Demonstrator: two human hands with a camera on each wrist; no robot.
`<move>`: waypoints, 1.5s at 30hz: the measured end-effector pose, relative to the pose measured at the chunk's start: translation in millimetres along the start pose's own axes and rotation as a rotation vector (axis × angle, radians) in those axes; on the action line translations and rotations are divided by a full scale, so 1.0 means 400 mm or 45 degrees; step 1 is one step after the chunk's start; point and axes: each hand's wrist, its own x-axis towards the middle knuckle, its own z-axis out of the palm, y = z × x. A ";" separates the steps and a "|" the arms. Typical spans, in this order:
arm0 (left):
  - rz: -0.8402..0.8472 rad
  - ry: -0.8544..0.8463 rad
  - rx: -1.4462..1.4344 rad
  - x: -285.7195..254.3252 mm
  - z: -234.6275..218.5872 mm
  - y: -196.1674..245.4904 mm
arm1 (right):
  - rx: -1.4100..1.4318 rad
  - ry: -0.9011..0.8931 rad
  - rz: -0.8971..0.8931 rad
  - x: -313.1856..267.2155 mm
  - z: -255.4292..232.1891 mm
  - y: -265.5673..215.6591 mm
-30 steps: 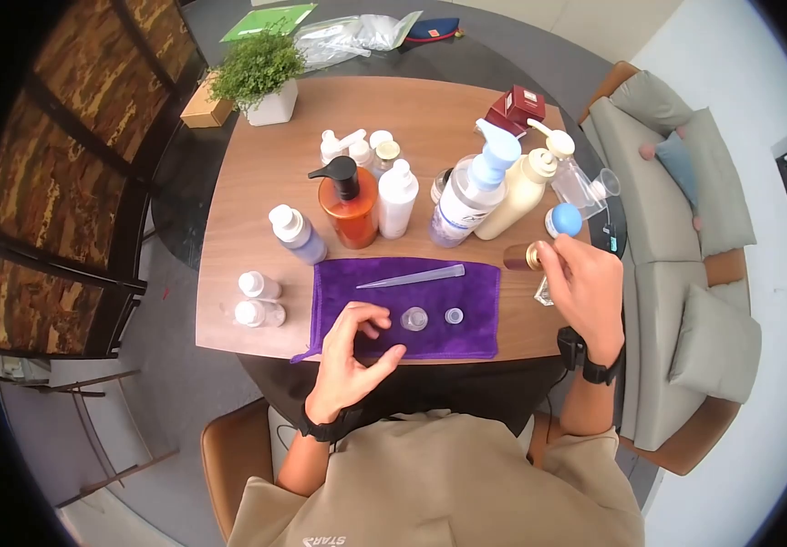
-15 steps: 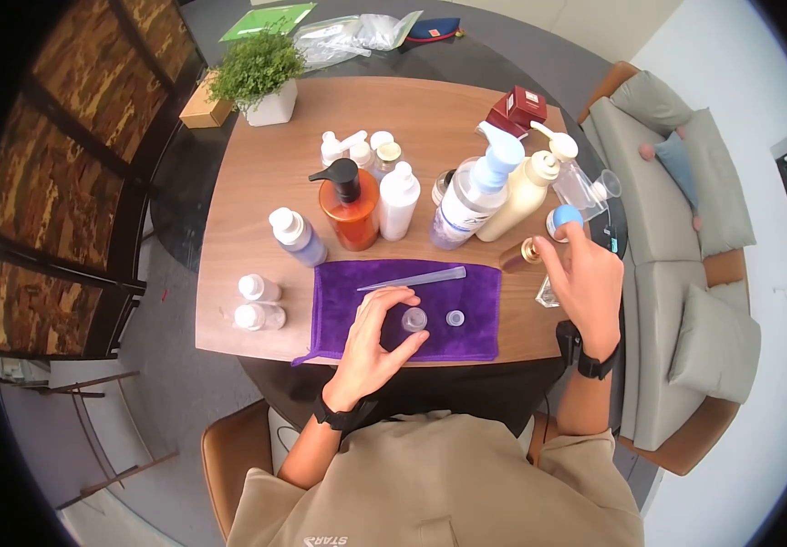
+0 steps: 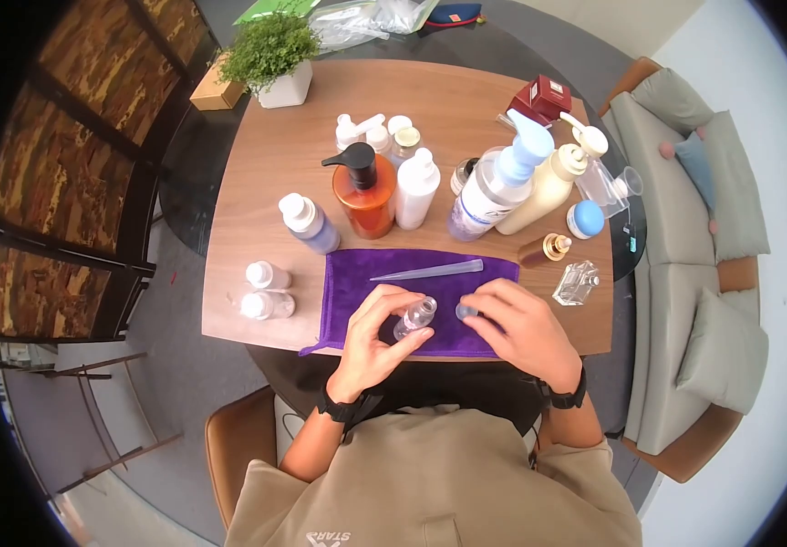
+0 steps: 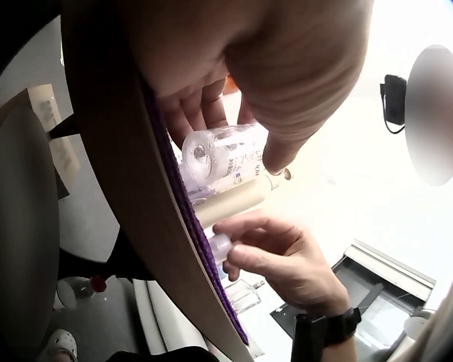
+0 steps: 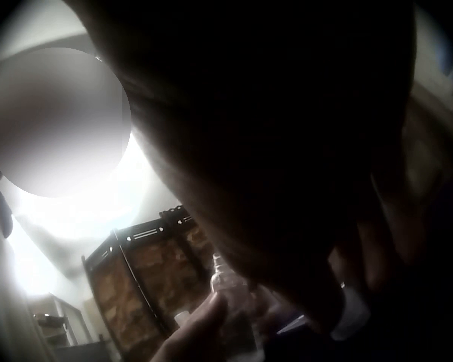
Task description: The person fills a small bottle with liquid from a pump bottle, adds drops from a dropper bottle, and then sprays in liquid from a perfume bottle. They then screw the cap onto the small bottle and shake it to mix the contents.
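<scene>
Between thumb and fingers my left hand (image 3: 371, 339) grips a small clear bottle (image 3: 414, 318), its open neck tipped toward the upper right in the head view. The bottle's round base (image 4: 201, 155) faces the left wrist camera. To its right, my right hand (image 3: 528, 333) pinches a small translucent cap (image 3: 466, 311) at the fingertips, low over the purple cloth (image 3: 346, 273). That cap (image 4: 220, 246) also shows between thumb and forefinger in the left wrist view. A long tapered plastic tip (image 3: 430, 271) lies across the cloth beyond both hands. The right wrist view is mostly dark.
Behind the cloth stand an amber pump bottle (image 3: 364, 205), a white bottle (image 3: 417, 190) and a blue-topped pump bottle (image 3: 494, 187). A brown dropper bottle (image 3: 544, 250) and a glass bottle (image 3: 577, 283) are at right, two small white-capped bottles (image 3: 268, 290) at left.
My right hand has left the brown dropper bottle, moved left and taken the cap off the cloth. My left hand has closed around the clear bottle, which was upright and is now tilted.
</scene>
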 end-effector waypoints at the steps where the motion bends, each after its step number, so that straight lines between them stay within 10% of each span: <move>1: 0.026 -0.026 0.038 0.006 -0.003 0.008 | 0.006 -0.004 0.001 0.004 -0.005 -0.015; 5: 0.038 -0.088 0.076 0.014 -0.001 0.024 | 0.372 0.202 0.125 0.015 -0.007 -0.050; 30: 0.066 -0.213 0.133 0.011 0.000 0.022 | -0.262 -0.098 -0.055 0.001 0.004 -0.007; 45: 0.055 -0.237 0.119 0.008 -0.007 0.024 | -0.010 -0.125 -0.036 0.023 -0.002 -0.032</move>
